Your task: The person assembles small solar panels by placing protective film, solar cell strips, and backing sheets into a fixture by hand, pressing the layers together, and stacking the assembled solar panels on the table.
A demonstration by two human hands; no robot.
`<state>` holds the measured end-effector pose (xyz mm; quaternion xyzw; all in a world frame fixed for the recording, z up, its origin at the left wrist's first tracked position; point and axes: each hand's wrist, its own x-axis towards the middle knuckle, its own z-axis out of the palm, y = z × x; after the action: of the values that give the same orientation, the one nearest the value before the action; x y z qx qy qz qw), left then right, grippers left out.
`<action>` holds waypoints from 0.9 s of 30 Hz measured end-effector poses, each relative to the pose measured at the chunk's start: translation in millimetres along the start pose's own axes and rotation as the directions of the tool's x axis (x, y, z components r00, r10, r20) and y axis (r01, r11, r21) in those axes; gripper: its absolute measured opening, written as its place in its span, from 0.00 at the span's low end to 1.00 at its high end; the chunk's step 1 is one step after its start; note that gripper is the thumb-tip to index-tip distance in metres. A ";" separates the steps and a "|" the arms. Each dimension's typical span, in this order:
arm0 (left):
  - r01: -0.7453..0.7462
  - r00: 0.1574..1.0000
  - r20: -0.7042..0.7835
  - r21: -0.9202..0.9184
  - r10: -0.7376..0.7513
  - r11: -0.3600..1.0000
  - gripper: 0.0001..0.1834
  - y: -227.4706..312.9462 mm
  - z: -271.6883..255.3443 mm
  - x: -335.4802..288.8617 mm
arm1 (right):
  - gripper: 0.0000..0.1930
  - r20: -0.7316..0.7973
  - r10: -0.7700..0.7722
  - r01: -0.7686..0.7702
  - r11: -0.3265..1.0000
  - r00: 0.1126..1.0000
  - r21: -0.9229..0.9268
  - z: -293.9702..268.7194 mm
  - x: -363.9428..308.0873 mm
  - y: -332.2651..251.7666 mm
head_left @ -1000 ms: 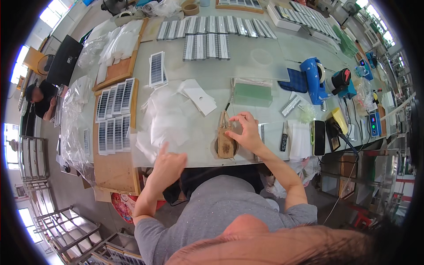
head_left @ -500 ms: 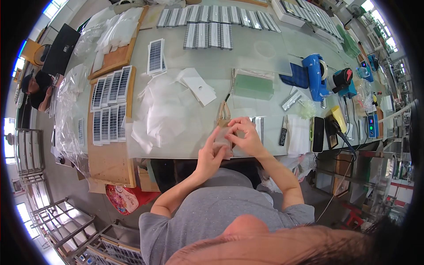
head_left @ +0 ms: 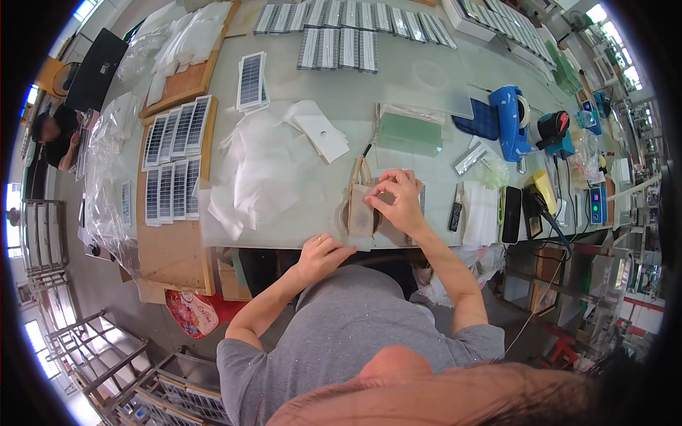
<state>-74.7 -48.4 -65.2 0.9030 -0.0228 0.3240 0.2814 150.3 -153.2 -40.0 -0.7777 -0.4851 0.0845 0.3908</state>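
Observation:
A tan rectangular piece (head_left: 361, 215) lies near the table's front edge, with tan straps or leads looping from its far end and a round dark shape partly hidden beneath it. My right hand (head_left: 398, 204) is over its right side, thumb and forefinger brought together in a pinch. Whatever they pinch is too small to make out. Down at the table edge, left of the piece, my left hand (head_left: 321, 257) has its fingers curled and its forefinger pointing right. Any thin thing in those fingers cannot be seen. Beside the right hand, a striped strip (head_left: 422, 199) is partly covered.
White sheets (head_left: 256, 177) are heaped left of the hands, with white cards (head_left: 320, 131) beyond. Small solar panels (head_left: 170, 188) fill a wooden board (head_left: 174, 259). A green block (head_left: 410, 135), blue tape dispenser (head_left: 509, 124) and black-handled knife (head_left: 455, 213) lie rightward. Another person (head_left: 60, 138) is far left.
My left hand has pulled away from the tan piece, down and left to the table edge, its fingers now curled. My right hand has shifted slightly up, still pinched.

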 end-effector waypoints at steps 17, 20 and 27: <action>0.196 0.978 -0.045 -0.102 -0.202 0.975 0.08 3.9 4.4 14.5 | 0.09 0.010 0.006 -0.005 1.000 1.000 -0.019 0.8 15.4 5.7; 0.206 0.977 -0.042 -0.109 -0.211 0.973 0.08 4.0 4.5 14.1 | 0.09 0.017 0.015 -0.015 1.000 1.000 -0.017 1.2 15.7 5.4; 0.096 0.995 -0.022 0.008 -0.096 0.995 0.12 4.3 3.2 14.7 | 0.14 -0.007 0.004 -0.005 0.997 1.000 -0.079 -0.2 15.2 2.0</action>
<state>-62.2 -51.6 -56.4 0.9007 0.0249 0.3197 0.2930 159.6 -141.3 -37.5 -0.7940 -0.4848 0.0636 0.3613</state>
